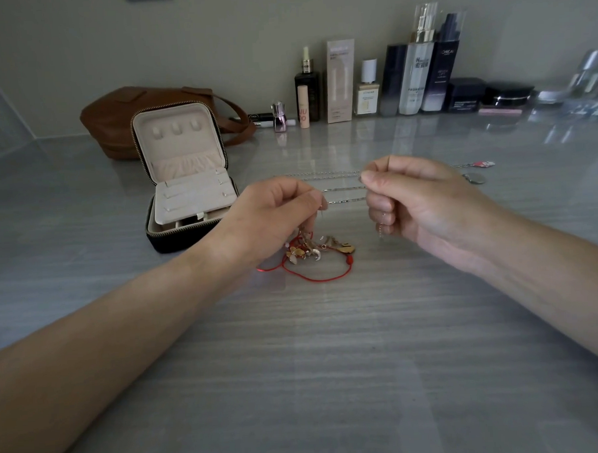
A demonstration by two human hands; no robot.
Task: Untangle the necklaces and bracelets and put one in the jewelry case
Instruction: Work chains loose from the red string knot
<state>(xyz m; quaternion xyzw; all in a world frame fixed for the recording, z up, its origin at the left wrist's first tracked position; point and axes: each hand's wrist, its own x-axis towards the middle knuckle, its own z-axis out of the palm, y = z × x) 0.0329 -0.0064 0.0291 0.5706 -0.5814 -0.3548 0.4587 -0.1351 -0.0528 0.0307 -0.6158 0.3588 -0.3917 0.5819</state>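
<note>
Over the grey streaked tabletop (331, 362), I log left hand (276, 213) and right hand (416, 200) each pinching a thin silver chain (346, 200) taut; red-cord charm tangle (312, 253) lies unsorted beneath, open beige-lined black jewelry case (185, 236) apparently unfilled.

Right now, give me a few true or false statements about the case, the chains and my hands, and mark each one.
1. The case is open. True.
2. The left hand and the right hand each pinch a thin chain. True.
3. The red cord lies inside the case. False: it lies on the table, below the left hand.
4. The bag sits in front of the case. False: it sits behind it.
5. Bottles stand along the wall. True.
</note>
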